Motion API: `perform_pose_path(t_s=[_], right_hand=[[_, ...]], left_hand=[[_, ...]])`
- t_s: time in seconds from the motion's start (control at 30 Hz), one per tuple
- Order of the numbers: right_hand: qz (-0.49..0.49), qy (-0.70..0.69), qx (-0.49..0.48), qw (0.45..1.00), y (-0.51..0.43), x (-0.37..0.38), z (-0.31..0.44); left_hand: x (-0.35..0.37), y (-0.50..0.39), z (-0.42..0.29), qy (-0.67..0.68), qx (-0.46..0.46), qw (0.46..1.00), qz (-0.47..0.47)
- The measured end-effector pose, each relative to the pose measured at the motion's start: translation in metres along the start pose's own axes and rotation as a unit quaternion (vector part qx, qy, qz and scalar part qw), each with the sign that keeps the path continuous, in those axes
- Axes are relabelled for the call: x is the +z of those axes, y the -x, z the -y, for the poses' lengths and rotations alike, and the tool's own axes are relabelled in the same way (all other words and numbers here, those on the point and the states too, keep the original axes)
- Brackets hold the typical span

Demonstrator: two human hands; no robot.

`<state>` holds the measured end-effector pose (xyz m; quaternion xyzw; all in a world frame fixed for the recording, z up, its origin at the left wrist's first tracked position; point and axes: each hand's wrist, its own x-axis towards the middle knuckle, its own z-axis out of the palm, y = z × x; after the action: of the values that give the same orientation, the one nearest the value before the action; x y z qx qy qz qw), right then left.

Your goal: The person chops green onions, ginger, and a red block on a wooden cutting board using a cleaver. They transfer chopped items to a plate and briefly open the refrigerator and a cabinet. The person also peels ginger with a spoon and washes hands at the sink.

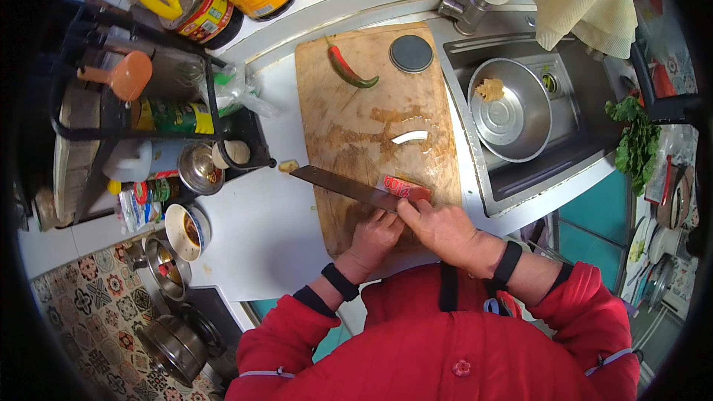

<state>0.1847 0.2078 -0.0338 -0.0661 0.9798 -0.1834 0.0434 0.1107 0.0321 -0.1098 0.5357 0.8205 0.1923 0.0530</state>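
My right hand [445, 234] grips the handle end of a kitchen knife [345, 188], whose dark blade points left across the lower part of a wooden cutting board [379, 106]. Close beside it, my left hand [374, 238] has its fingers bent at the knife's near edge; what lies beneath them is hidden. A red and white packet [409, 188] lies just beyond the blade. Further up the board are a curved white piece [410, 136], a red and green chili pepper [348, 69] and a round dark lid [411, 53]. A small yellowish piece [288, 166] is by the blade's tip.
At right, a metal basin [511, 110] holding a tan scrap stands in the sink [490, 184], under a faucet [465, 14]. A black rack [139, 133] with bottles and a metal bowl [200, 168] is at left, near a bowl of dark sauce [181, 225]. Leafy greens [636, 142] are far right.
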Motion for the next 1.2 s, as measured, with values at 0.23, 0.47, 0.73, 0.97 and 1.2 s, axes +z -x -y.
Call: perform_pose_path(t_s=[0.23,0.47,0.73,0.97,1.2], right_hand=[[0.15,-0.017,0.098,0.984,0.067,-0.025,-0.014],[0.073,-0.009,0.05,0.996,0.028,0.0,-0.011],[0.16,-0.011,0.105,0.981,0.017,0.005,-0.007],[0.182,-0.016,0.128,0.975,0.041,-0.009,-0.008],[0.046,-0.032,0.047,0.997,-0.009,0.01,-0.007]], left_hand=[[0.0,-0.006,0.006,-0.009,0.044,0.997,-0.061],[-0.006,-0.004,0.018,-0.042,0.026,0.998,-0.032],[-0.013,-0.006,0.034,-0.013,0.01,0.999,-0.035],[-0.014,-0.006,0.047,0.011,0.001,0.998,-0.054],[-0.014,-0.009,0.042,0.014,0.011,0.998,-0.067]])
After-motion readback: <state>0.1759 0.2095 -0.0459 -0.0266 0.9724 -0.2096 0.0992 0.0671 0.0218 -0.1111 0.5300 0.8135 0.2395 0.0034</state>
